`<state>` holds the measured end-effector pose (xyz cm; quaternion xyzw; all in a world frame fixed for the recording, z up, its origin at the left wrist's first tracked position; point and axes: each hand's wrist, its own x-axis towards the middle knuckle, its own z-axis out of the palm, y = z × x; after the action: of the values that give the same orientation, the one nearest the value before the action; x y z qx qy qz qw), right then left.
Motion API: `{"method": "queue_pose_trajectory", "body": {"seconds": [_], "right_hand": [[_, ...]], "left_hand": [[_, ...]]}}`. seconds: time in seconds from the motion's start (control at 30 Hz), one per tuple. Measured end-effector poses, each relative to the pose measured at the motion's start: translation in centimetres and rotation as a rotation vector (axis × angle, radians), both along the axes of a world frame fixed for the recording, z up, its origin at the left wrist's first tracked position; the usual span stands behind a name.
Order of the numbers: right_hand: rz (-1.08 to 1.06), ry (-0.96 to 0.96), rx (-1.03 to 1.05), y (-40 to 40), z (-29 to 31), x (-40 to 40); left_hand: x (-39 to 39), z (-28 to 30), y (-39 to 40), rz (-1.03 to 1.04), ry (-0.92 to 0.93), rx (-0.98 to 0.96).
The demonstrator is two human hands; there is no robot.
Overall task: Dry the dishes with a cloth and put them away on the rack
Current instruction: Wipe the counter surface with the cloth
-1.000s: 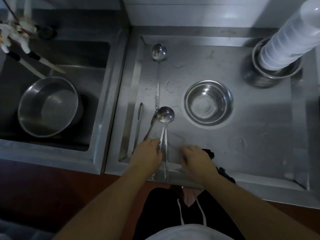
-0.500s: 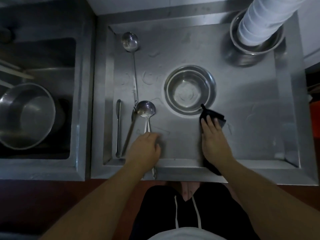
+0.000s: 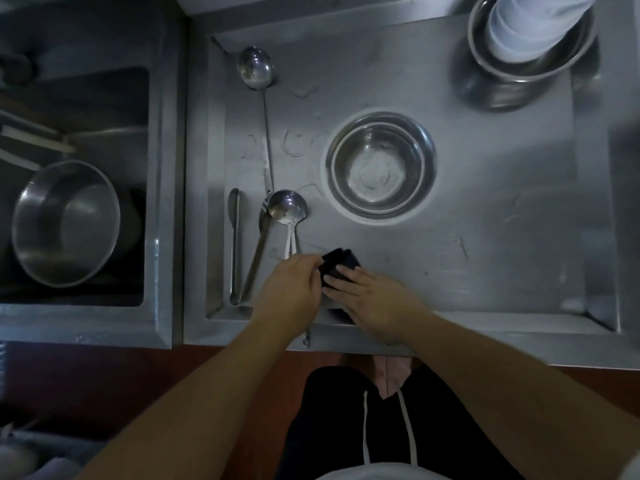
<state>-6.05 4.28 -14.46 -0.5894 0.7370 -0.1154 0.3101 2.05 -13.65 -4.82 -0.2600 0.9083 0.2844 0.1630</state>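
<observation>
Near the front lip of the steel draining tray [image 3: 485, 271], at about six o'clock, the person's two hands meet over a dark cloth [image 3: 341, 266]. The cloth is black or very dark blue, bunched into a small folded wad, its upper edge poking out toward twelve o'clock beyond the fingertips. The right hand [image 3: 372, 301] lies on it with fingers fairly straight and close together, pressing down. The left hand [image 3: 291, 289] is curled, knuckles up, over the handles of the small ladles [image 3: 287, 207] and against the cloth's left edge; whether it pinches the handles or the cloth cannot be told.

The small ladles are shiny steel, bowls nested at about nine o'clock from the tray's middle, thin handles running toward six o'clock under the left hand, their hooked ends showing over the tray's front lip. Just left of them lie a flat steel utensil [image 3: 258, 251] and a butter knife [image 3: 234, 244]. A long ladle [image 3: 255, 67] lies with its bowl at eleven o'clock, handle reaching down to the small ladles.

A steel bowl [image 3: 381, 168] stands upright at the tray's centre. At one o'clock a larger steel bowl [image 3: 540, 64] holds a stack of white dishes [image 3: 530, 26]. In the sink [image 3: 162, 202] at nine o'clock sits a steel pot [image 3: 65, 223].

No writing or brand can be read anywhere.
</observation>
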Motion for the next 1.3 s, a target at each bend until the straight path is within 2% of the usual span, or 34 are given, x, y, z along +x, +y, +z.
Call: {"method": "queue_pose_trajectory", "body": {"seconds": [0.1,0.2,0.33,0.43,0.5,0.6,0.67,0.77,0.83,0.93,1.07,1.3], "right_hand": [[-0.043,0.077,-0.075,5.0,0.1,-2.7],[-0.199,0.176,-0.071,11.4,0.3,-6.5],[-0.595,0.261,0.007,17.1,0.4,-10.9],[-0.937,0.262,0.084,16.3,0.6,-11.6],[-0.886,0.283,0.101,14.4,0.6,-10.3],[-0.377,0.238,-0.076,13.0,0.2,-6.8],[-0.130,0.152,-0.083,13.7,0.6,-6.9],[0.016,0.150,-0.024,16.9,0.7,-9.3],[-0.079,0.222,0.006,20.2,0.8,-11.1],[-0.365,0.337,0.107,23.8,1.8,-12.5],[-0.631,0.433,0.204,21.8,1.5,-15.1],[-0.670,0.516,0.215,18.5,1.3,-24.8]], "left_hand": [[-1.4,-0.1,0.9,-0.025,0.012,-0.020],[-2.7,-0.4,2.2,-0.033,0.003,-0.017],[-4.1,-0.8,4.2,-0.056,0.010,0.003],[-4.9,-1.2,5.6,-0.055,0.002,0.001],[-5.4,-1.4,6.5,-0.055,-0.017,-0.011],[-6.2,-1.5,7.6,-0.062,-0.026,-0.003],[-6.7,-1.6,8.1,-0.058,-0.018,0.001],[-7.2,-1.7,8.7,-0.047,-0.008,-0.010],[-7.6,-1.8,9.0,-0.036,-0.002,-0.014],[-7.9,-2.1,9.7,-0.036,-0.011,-0.003],[-8.3,-2.5,11.0,-0.031,-0.024,0.012],[-9.0,-2.5,12.4,-0.035,-0.005,0.050]]}}
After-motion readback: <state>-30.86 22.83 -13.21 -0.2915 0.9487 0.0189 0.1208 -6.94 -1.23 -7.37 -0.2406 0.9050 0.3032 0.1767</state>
